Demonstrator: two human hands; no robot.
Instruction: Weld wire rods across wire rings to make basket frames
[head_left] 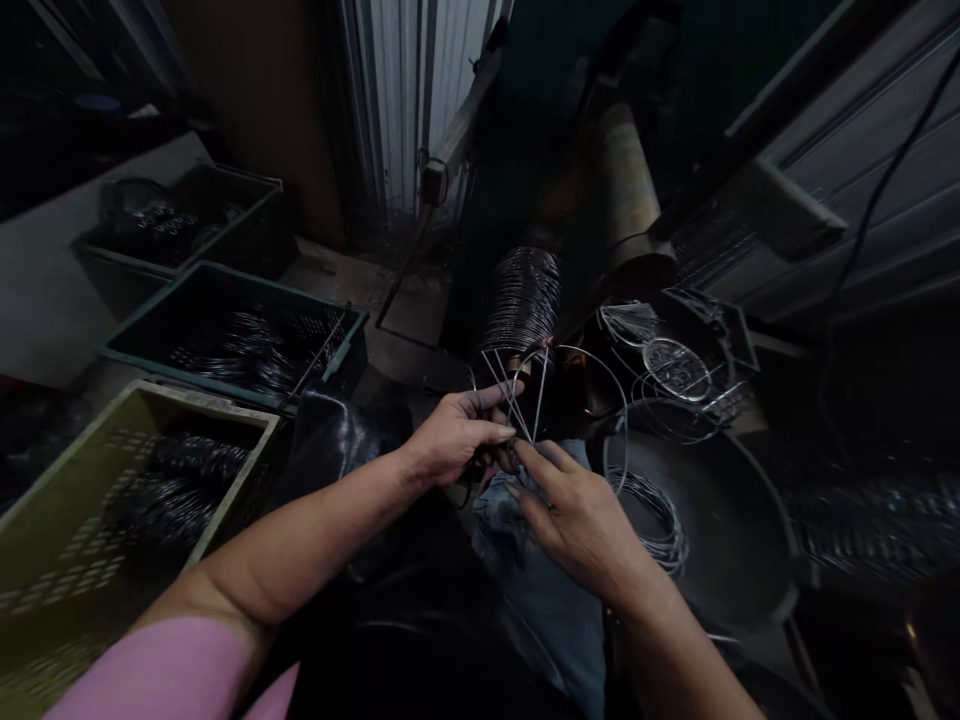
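Note:
Close together in front of my lap, both hands are at a bent metal wire piece with straight wires and a large thin wire ring. My left hand pinches the straight wires between thumb and fingers. From the right, my right hand has its fingertips closed at the lower meeting point of these wires; the exact grip is partly hidden. Just beyond the fingers is a dense stack of dark wire rings on a machine. Blue cloth lies beneath my right hand.
Left stand a yellow crate and a green crate, both holding dark wire parts. A wide round metal pan at right holds a wire coil. Behind it are more wire pieces and a thick metal cylinder.

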